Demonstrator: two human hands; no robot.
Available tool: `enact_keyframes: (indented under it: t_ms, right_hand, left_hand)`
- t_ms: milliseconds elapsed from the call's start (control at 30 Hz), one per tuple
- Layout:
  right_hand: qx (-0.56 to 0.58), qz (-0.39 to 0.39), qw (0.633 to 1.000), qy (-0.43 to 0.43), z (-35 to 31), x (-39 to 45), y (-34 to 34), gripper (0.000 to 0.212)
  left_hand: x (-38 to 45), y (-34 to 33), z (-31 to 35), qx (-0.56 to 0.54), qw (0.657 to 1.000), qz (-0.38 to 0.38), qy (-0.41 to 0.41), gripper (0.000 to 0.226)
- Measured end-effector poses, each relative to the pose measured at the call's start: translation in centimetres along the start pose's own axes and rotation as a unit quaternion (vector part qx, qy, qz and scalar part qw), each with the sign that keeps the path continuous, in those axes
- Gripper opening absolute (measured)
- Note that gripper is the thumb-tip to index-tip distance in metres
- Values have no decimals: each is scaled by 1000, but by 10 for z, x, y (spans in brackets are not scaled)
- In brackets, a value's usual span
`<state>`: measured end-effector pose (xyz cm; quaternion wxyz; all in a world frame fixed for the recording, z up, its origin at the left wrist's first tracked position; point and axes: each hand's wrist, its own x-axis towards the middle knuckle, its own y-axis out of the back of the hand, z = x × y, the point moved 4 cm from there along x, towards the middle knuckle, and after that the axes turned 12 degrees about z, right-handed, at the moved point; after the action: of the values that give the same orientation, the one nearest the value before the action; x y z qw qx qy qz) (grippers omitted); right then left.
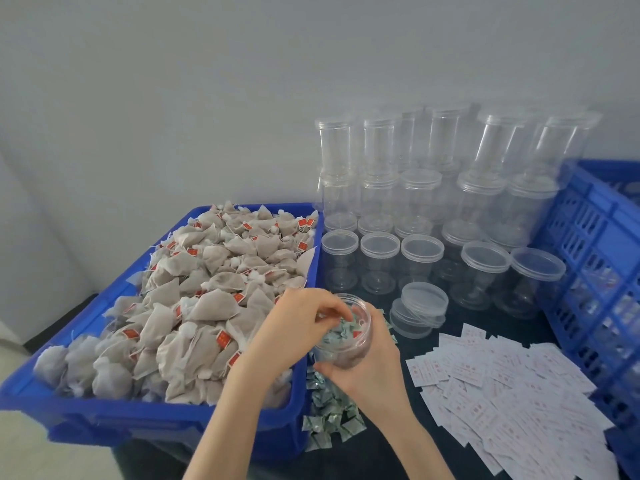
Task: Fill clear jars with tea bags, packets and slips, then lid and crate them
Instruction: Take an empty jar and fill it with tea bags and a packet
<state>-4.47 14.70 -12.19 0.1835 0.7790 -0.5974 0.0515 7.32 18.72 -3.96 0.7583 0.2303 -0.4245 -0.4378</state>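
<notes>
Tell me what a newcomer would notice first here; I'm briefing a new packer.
Probably the blue bin on the left, heaped with grey tea bags. Next, the stacked clear jars against the back wall. In front, the right hand grips an open jar while the left hand fingers reach into it.

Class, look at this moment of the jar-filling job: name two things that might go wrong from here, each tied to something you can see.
1. The right hand holds the open jar tilted while the left hand reaches into its mouth; packets might spill out.
2. The stacked empty jars stand close behind; a careless reach may topple them.
</notes>
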Motion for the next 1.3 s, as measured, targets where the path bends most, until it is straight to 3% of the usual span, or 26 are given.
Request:
enact_keyframes:
  t_ms: [167, 267, 433, 533, 633, 833, 967, 1167, 1300]
  right_hand:
    - [12, -2, 1000, -20, 1, -1, 0, 98]
    - [21, 1, 999, -37, 2, -2, 2, 95]
    - [16, -4, 999, -50, 3, -4, 4, 100]
    - [17, -6, 999, -50, 3, -5, 3, 101]
    - [18, -4, 999, -47, 3, -6, 2, 99]
    - [24, -5, 999, -43, 3, -9, 2, 98]
    - [24, -4, 999, -43, 5, -10, 1, 96]
    - [12, -10, 999, -44, 7, -11, -2, 102]
    - [6, -11, 999, -43, 8, -10, -3, 103]
  left_hand:
    - [10, 16, -22, -58, 996, 47, 51, 28]
    - [18, 22, -51, 54, 988, 83, 120, 19]
    - [13, 5, -87, 246, 948, -48, 197, 31]
    - [13, 4, -88, 257, 946, -5, 197, 22]
    - [12, 7, -88, 232, 950, 57, 199, 13]
    - [11, 14, -86, 97, 958, 184, 196, 23]
    - [6, 26, -85, -4, 942, 259, 212, 27]
    - [1, 29, -93, -143, 909, 300, 250, 25]
    - [1, 31, -94, -137, 903, 322, 249, 26]
